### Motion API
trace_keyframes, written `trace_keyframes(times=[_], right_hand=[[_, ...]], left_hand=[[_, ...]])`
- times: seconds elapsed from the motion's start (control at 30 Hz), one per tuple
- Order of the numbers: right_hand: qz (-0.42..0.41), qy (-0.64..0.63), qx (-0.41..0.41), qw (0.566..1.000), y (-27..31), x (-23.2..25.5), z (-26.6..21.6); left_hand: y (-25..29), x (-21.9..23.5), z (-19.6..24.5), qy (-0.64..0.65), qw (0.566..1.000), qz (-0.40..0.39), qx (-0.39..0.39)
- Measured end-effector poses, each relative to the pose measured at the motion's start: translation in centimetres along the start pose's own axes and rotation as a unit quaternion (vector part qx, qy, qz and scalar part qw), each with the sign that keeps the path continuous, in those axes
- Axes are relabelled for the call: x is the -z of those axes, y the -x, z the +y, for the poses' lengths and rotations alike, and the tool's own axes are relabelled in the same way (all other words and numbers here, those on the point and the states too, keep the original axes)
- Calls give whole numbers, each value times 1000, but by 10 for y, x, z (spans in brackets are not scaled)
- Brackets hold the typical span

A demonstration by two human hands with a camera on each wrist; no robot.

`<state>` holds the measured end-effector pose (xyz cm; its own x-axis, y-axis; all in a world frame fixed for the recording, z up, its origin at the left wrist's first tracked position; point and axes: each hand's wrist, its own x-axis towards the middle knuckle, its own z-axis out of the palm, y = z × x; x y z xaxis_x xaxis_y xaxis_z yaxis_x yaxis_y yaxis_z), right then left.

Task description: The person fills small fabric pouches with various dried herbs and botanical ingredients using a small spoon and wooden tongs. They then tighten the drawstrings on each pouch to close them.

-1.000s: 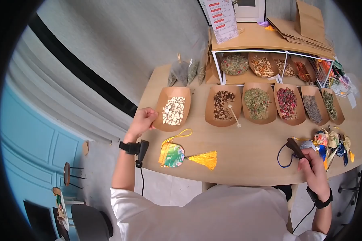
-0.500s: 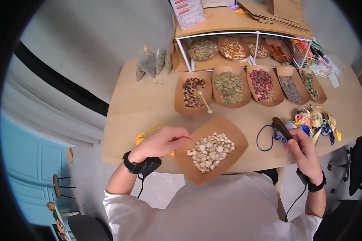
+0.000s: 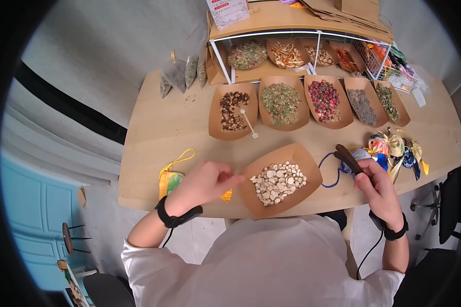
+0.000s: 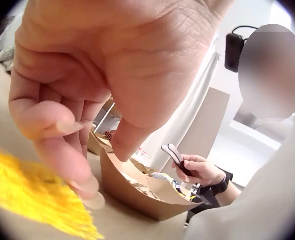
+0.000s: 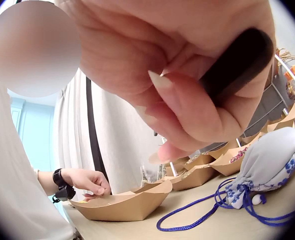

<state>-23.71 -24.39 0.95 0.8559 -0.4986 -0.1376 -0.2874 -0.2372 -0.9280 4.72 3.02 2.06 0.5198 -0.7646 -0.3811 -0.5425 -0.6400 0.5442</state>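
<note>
My left hand is at the left end of a brown paper tray holding pale round slices. Its fingers are loosely bent; in the left wrist view, the thumb overlaps the tray's corner and the fingertips are apart from it. A yellow-green sachet with a yellow tassel lies partly hidden under that hand. My right hand grips a narrow dark brown tool, whose two rounded ends show side by side in the left wrist view. Close by lies a white-and-blue pouch with a blue cord.
Behind stand several trays, including one of brown pieces with a small pale spoon, one of green herbs and one of red buds. A white-framed shelf holds more. Colourful sachets lie at the right.
My left hand has carried the tray of pale slices from the back left to the front middle, and its fingers have loosened. My right hand still holds the dark tool.
</note>
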Motion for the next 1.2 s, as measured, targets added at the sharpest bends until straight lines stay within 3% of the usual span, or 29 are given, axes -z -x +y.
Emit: trace_keyframes(times=[0.13,0.2,0.33,0.43,0.5,0.53,0.6,0.63,0.7,0.73,0.8,1.0,1.2], right_hand=[[-10,33,64,997,-11,-16,-7],[-32,143,58,987,-16,-20,-14],[-33,210,116,970,-25,-24,-11],[-9,207,98,973,-26,-23,-3],[3,207,82,975,-24,-20,-2],[20,208,67,976,-23,-18,-1],[27,208,82,974,-23,-18,0],[21,220,70,973,-23,-17,-2],[16,230,59,971,-26,-18,-11],[8,251,59,966,-29,-21,-19],[-4,267,61,962,-35,-27,-25],[-28,316,73,946,-56,-46,-17],[-47,284,49,957,-58,-47,-16]], left_hand=[[-3,-7,-14,65,993,-91,24],[-10,-10,-14,174,978,-115,15],[-26,-18,-18,254,963,-86,-8],[-21,-18,-19,299,952,-57,-18],[-8,-16,-35,238,969,49,-55],[2,-11,-40,238,969,49,-52],[27,5,-50,12,974,222,36],[37,7,-69,12,974,222,36],[54,6,-110,-168,914,370,-13],[63,4,-116,-170,913,370,-14],[81,2,-125,-160,928,298,155],[84,-1,-127,-94,931,313,163],[75,-3,-120,-89,921,367,90]])
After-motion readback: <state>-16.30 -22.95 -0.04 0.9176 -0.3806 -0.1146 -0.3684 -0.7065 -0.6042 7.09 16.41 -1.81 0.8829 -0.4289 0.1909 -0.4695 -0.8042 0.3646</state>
